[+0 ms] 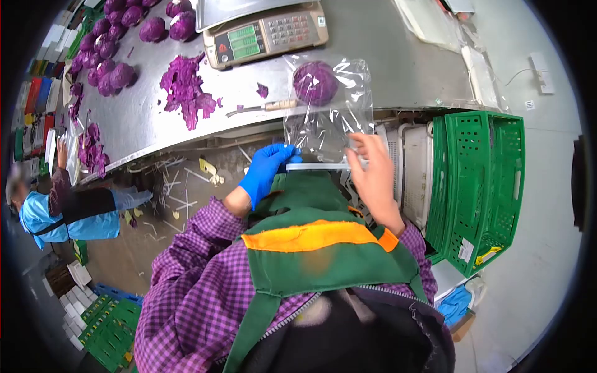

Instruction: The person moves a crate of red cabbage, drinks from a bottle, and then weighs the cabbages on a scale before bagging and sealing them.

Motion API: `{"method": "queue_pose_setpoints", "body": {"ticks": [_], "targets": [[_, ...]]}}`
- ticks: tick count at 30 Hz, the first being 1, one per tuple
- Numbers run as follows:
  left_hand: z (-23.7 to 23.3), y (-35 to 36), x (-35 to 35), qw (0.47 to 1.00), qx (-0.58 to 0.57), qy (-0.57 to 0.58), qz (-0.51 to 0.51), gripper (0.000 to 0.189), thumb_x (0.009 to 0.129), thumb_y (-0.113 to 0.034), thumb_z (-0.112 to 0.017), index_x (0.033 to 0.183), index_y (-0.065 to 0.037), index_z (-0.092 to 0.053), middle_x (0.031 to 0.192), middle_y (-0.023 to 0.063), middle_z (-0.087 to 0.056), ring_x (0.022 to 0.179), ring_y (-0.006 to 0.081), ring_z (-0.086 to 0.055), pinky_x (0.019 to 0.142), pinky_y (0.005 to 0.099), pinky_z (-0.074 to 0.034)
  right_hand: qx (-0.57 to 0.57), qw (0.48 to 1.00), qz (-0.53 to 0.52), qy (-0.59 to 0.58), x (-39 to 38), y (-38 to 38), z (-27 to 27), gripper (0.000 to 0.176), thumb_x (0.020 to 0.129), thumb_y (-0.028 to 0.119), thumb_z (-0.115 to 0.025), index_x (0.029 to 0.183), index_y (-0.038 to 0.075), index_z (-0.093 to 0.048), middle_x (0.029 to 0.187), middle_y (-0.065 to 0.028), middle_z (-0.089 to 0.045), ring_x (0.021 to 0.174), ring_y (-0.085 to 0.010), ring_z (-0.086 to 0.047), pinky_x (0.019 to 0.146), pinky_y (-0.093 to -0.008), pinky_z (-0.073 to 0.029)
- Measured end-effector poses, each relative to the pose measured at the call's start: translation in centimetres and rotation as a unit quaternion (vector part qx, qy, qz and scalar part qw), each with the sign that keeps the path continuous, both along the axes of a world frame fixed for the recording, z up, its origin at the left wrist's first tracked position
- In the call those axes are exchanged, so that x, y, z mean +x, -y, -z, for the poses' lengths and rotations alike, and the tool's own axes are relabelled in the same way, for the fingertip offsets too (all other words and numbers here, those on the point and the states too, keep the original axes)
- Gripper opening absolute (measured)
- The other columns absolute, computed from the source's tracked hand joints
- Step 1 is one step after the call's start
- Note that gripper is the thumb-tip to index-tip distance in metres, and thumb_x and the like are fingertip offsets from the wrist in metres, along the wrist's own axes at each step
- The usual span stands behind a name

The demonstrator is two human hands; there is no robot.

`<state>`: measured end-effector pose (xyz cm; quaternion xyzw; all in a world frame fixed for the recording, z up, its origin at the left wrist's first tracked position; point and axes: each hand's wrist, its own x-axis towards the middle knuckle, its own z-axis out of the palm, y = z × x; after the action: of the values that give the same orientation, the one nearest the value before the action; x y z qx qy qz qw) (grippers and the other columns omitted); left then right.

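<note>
A clear plastic bag with a purple cabbage in its far end lies over the table's front edge. My left hand, in a blue glove, pinches the left end of the bag's near edge, where a pale strip runs across. At the right side of the bag is my bare right hand, its fingers apart over the plastic; whether they touch it is unclear. A curved knife with a wooden handle rests left of the cabbage, its handle end beside the bag.
Behind stands a scale. Purple leaves and several cabbages lie on the metal table at left. Green crates stand at right. A person in blue is at far left, near leaf scraps on the floor.
</note>
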<state>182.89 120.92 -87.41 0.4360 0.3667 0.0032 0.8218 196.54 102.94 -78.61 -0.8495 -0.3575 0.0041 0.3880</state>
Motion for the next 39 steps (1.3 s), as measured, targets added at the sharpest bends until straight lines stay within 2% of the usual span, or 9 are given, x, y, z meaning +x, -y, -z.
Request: {"method": "queue_pose_setpoints", "body": {"ticks": [3,14,23,25,27,29,31,36,39], "targets": [[-0.3,0.3,-0.4,0.997,0.072,-0.026,0.024,0.02,0.09,-0.018,-0.057,0.102,-0.004,-0.065,0.092,0.0038,-0.066,0.08,0.0123,-0.061,0.073,0.0265,-0.049,-0.019,0.962,-0.16,-0.22,-1.3,-2.4,1.4,0.023,0.077,0.006,-0.065,0.1,0.005,-0.06,0.081,-0.0109,-0.058,0.071,-0.0293,-0.06,0.066,-0.0398,-0.048],[0.8,1.0,-0.4,0.986,0.162,0.006,0.028,0.02,0.091,-0.016,-0.055,0.101,-0.003,-0.066,0.091,0.0034,-0.067,0.079,0.011,-0.061,0.071,0.0248,-0.048,-0.115,0.938,-0.319,-0.07,-1.9,-3.2,4.1,0.013,0.08,0.014,-0.063,0.082,0.005,-0.054,0.08,-0.0105,-0.058,0.074,-0.0305,-0.06,0.066,-0.0416,-0.047],[0.6,-4.0,-2.2,0.962,0.213,0.034,0.169,0.044,0.082,0.001,-0.059,0.126,-0.002,-0.053,0.093,0.005,-0.066,0.084,0.0099,-0.061,0.081,0.0244,-0.049,-0.369,0.841,-0.315,-0.24,-1.0,24.3,10.7,0.02,0.075,0.025,-0.06,0.08,0.005,-0.063,0.08,-0.0161,-0.061,0.073,-0.037,-0.062,0.067,-0.0446,-0.051],[1.0,-4.9,-0.8,0.929,0.32,-0.01,0.188,0.06,0.076,0.006,-0.064,0.132,-0.006,-0.047,0.11,0.0105,-0.062,0.098,0.0189,-0.061,0.092,0.0314,-0.046,-0.491,0.806,-0.269,-0.192,2.7,18.0,6.4,0.02,0.075,0.017,-0.06,0.092,0.006,-0.062,0.095,-0.0174,-0.062,0.087,-0.0361,-0.062,0.074,-0.0443,-0.051],[-1.8,-4.1,2.3,0.734,0.668,0.07,0.102,0.066,0.071,0.004,-0.068,0.133,-0.008,-0.047,0.129,0.0152,-0.051,0.116,0.0295,-0.052,0.099,0.0391,-0.041,-0.286,0.952,-0.102,-0.032,6.3,13.9,7.3,0.063,0.071,0.003,-0.066,0.13,0.01,-0.043,0.126,-0.0188,-0.048,0.113,-0.0374,-0.05,0.092,-0.042,-0.044],[-2.4,-4.7,4.1,0.729,0.659,0.119,0.144,0.069,0.068,-0.001,-0.071,0.133,-0.009,-0.047,0.139,0.0163,-0.041,0.126,0.0358,-0.04,0.103,0.0439,-0.036,-0.181,0.976,-0.093,0.079,8.3,6.5,5.0,0.065,0.07,0.004,-0.069,0.129,0.009,-0.044,0.131,-0.0173,-0.046,0.121,-0.0359,-0.044,0.1,-0.0413,-0.038],[-2.3,-5.9,6.4,0.605,0.736,0.208,0.221,0.066,0.069,-0.005,-0.071,0.132,-0.011,-0.049,0.139,0.014,-0.043,0.125,0.035,-0.043,0.103,0.0432,-0.036,-0.142,0.976,-0.116,0.12,10.3,2.3,5.6,0.063,0.07,0.004,-0.07,0.127,0.009,-0.045,0.132,-0.0164,-0.045,0.124,-0.0349,-0.042,0.102,-0.0413,-0.036],[-2.0,-9.0,10.3,0.715,0.625,0.283,0.136,0.022,0.084,-0.008,-0.062,0.105,-0.008,-0.064,0.122,0.0098,-0.059,0.115,0.0295,-0.053,0.098,0.0394,-0.04,0.066,0.989,-0.13,0.013,11.9,-2.6,4.9,0.048,0.068,0.005,-0.07,0.113,0.01,-0.053,0.131,-0.0098,-0.049,0.126,-0.0304,-0.042,0.101,-0.0417,-0.037],[-2.5,-10.4,9.9,0.825,0.472,0.264,0.163,0.018,0.088,-0.009,-0.057,0.104,-0.006,-0.063,0.113,0.0093,-0.064,0.107,0.0261,-0.059,0.095,0.0345,-0.042,-0.021,0.975,-0.202,0.088,13.3,-3.5,4.0,0.038,0.07,0.005,-0.07,0.105,0.007,-0.056,0.121,-0.0089,-0.057,0.121,-0.0304,-0.046,0.099,-0.0418,-0.039]]}}
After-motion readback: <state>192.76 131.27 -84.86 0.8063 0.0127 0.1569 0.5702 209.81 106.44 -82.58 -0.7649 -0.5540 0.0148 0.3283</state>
